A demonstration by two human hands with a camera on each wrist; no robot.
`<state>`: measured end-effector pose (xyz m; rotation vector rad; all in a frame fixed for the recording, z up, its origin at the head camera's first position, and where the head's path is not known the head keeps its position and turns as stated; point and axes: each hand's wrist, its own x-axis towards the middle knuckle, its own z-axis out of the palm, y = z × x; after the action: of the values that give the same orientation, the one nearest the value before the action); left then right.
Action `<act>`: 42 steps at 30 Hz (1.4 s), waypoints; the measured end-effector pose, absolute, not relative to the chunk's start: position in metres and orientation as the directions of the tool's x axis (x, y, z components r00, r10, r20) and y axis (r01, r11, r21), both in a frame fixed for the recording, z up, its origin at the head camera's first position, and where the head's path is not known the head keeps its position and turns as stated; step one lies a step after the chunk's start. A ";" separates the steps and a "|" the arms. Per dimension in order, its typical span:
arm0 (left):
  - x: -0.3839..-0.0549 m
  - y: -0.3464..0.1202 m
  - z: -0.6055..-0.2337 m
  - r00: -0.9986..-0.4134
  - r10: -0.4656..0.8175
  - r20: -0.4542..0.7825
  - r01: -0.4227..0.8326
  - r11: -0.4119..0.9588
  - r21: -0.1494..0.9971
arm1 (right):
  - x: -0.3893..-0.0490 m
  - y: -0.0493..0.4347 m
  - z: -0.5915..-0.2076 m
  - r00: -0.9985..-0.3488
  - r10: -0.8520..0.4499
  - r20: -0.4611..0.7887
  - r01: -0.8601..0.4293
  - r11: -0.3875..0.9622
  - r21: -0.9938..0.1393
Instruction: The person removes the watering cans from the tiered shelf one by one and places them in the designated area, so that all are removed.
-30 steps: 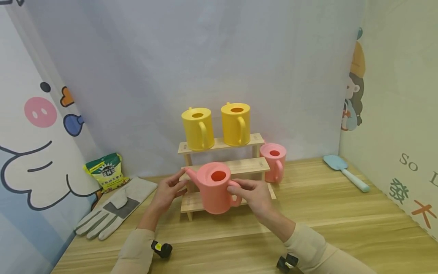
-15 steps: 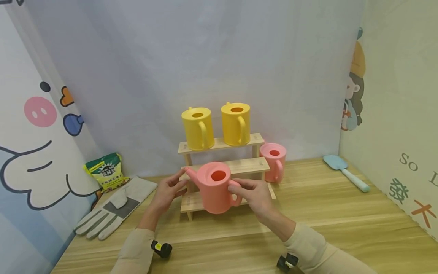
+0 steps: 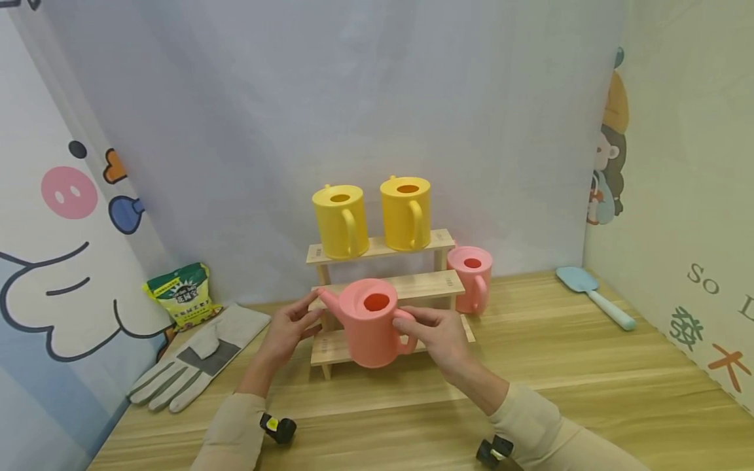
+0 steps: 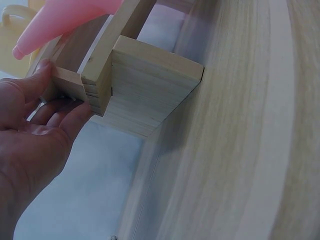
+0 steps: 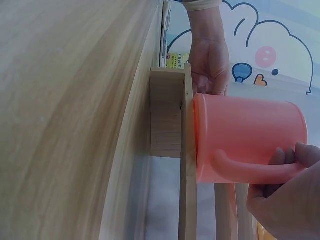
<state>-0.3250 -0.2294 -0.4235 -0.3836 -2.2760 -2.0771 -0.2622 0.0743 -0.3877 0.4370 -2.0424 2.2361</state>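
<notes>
My right hand (image 3: 444,340) pinches the handle of a pink watering can (image 3: 371,333), whose spout points left. In the right wrist view, the can's base (image 5: 201,140) meets the lowest board of a three-tier wooden shelf stand (image 3: 424,286). With thumb and fingers, my left hand (image 4: 42,125) grips the left end of the stand, close below the spout (image 4: 60,25). Two yellow watering cans, one on the left (image 3: 340,222) and one on the right (image 3: 406,214), stand on the top tier with handles facing me. The can hides part of the lower boards.
Behind the stand's right side is another pink watering can (image 3: 471,278). Grey-white work gloves (image 3: 203,356) and a green-yellow packet (image 3: 184,296) lie at the left. A light blue trowel (image 3: 595,296) lies at the right on the wooden table (image 3: 559,392). Fabric walls enclose the back and sides.
</notes>
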 end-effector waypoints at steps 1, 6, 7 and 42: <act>-0.325 -0.229 -0.423 -0.969 0.157 0.192 0.206 0.076 0.976 | -0.263 0.074 -0.388 -0.957 -0.128 0.262 -0.249 -0.105 -0.963; -0.324 -0.229 -0.423 -0.969 0.160 0.187 0.201 0.077 0.976 | -0.262 0.074 -0.387 -0.960 -0.123 0.253 -0.242 -0.099 -0.965; -0.324 -0.229 -0.422 -0.969 0.161 0.187 0.201 0.079 0.976 | -0.262 0.074 -0.387 -0.960 -0.124 0.251 -0.240 -0.098 -0.966; -0.325 -0.231 -0.424 -0.959 0.212 0.189 0.200 0.030 0.979 | -0.257 0.124 -0.326 -0.921 -0.099 0.376 -0.333 -0.295 -0.895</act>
<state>-0.3251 -0.2308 -0.4235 -0.4520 -2.2610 -2.1466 -0.2566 0.1235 -0.3264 0.5512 -1.7666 2.3510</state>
